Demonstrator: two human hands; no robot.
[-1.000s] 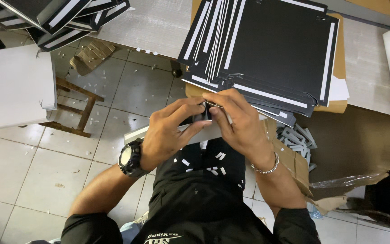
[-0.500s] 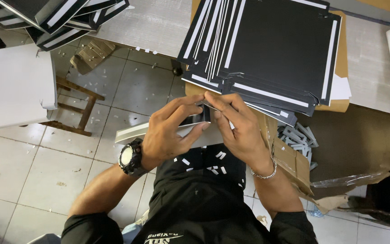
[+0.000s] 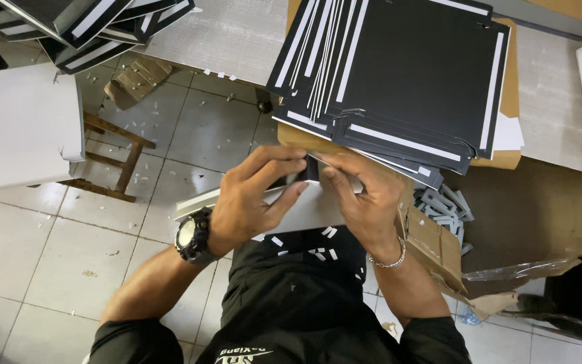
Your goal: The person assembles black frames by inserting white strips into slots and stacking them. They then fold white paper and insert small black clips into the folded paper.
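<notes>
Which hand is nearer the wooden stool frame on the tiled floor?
Left. The left hand is on the side of the wooden stool frame; the right hand lies beyond it, farther away.

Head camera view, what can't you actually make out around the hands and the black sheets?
- Small dark piece between both hands, head view: mostly hidden by the left hand and right hand; its shape and each hand's grip on it can't be told.
- White flat piece under the hands: the hands cover its middle.
- Stack of black sheets: cut off by the top edge.
- Grey pieces in the cardboard box: too small to identify.
</notes>
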